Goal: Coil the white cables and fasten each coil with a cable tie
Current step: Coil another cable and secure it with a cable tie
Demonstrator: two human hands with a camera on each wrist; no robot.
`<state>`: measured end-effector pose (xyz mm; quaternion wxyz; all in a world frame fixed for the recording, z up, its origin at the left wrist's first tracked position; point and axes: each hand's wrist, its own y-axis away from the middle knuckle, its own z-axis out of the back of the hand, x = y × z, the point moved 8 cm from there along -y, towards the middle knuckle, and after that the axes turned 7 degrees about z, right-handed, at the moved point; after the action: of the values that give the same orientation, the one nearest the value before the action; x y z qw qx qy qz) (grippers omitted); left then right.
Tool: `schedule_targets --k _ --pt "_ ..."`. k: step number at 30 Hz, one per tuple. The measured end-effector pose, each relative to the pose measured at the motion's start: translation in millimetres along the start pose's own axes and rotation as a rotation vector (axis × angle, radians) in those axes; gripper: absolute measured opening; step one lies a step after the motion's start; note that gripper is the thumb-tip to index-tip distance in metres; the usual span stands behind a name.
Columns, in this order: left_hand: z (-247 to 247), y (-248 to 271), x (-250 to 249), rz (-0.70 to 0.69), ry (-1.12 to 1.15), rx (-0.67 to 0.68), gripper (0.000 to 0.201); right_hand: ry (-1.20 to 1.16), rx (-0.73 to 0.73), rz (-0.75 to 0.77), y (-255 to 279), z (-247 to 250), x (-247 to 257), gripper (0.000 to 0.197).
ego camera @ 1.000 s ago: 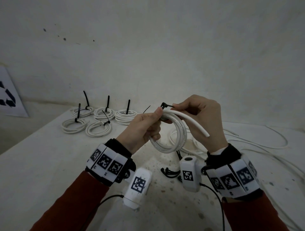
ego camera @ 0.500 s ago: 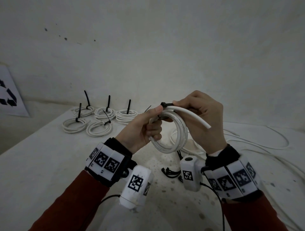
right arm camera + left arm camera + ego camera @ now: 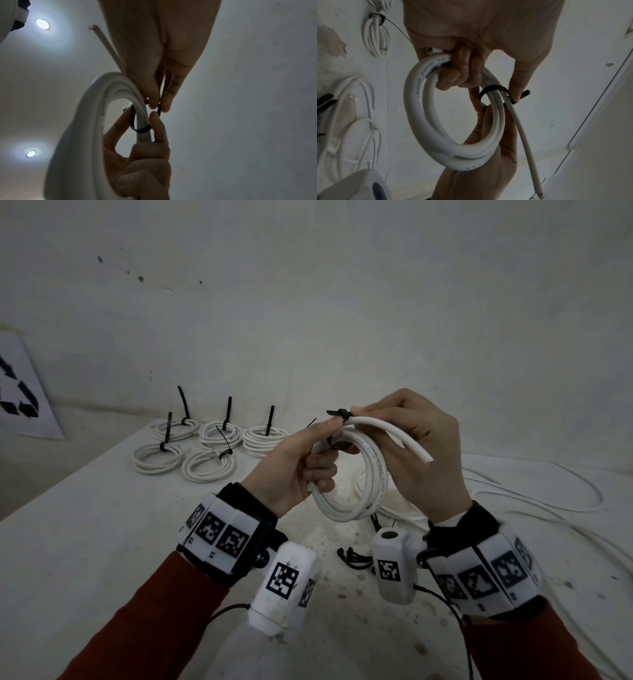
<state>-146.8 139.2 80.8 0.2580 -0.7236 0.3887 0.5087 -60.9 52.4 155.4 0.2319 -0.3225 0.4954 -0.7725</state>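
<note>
A white cable coil [image 3: 356,501] hangs upright above the table, held between both hands. My left hand [image 3: 301,467] grips its left side with curled fingers [image 3: 453,75], thumb up against the tie. A black cable tie [image 3: 493,87] loops round the strands at the top of the coil [image 3: 96,121]. My right hand [image 3: 404,433] pinches the tie [image 3: 142,129] at its head [image 3: 340,413] between thumb and fingertips [image 3: 155,104]. The cable's free end [image 3: 421,455] sticks out to the right, past the right hand.
Several tied coils [image 3: 212,440] with upright black tie tails lie at the table's back left. Loose white cables [image 3: 513,498] sprawl at the right. Spare black ties [image 3: 356,558] lie under the hands. A recycling-sign sheet [image 3: 20,395] leans at the left.
Both hands and the coil have risen a little. The left thumb has moved up to the tie at the coil's top, and the right hand keeps its pinch on the tie.
</note>
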Motion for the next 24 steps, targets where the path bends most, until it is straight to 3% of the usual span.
schedule_targets --k 5,8,10,12,16,19,20,24 --pt "-2 2 0 0.018 -0.023 0.016 0.036 -0.062 -0.027 -0.014 0 -1 3 0.027" --pt "1 2 -4 -0.034 -0.047 -0.005 0.028 -0.21 0.011 -0.039 3 -5 0 0.027" --pt "9 4 -14 -0.155 -0.112 -0.099 0.022 -0.35 0.082 -0.111 4 -8 -8 0.035" --pt "21 11 -33 -0.367 -0.279 -0.26 0.019 -0.369 0.111 -0.199 2 -2 -20 0.05" --pt "28 37 -61 -0.769 -0.693 -0.587 0.029 -0.182 -0.025 -0.348 1 26 -44 0.048" --pt "25 46 -67 -0.905 -0.813 -0.682 0.031 -0.105 -0.128 -0.478 4 39 -47 0.024" --pt "24 48 -68 -0.933 -0.854 -0.703 0.033 -0.108 -0.1 -0.525 4 36 -45 0.019" --pt "18 51 -69 -0.979 -0.982 -0.759 0.04 -0.239 0.186 -0.687 10 -6 -27 0.037"
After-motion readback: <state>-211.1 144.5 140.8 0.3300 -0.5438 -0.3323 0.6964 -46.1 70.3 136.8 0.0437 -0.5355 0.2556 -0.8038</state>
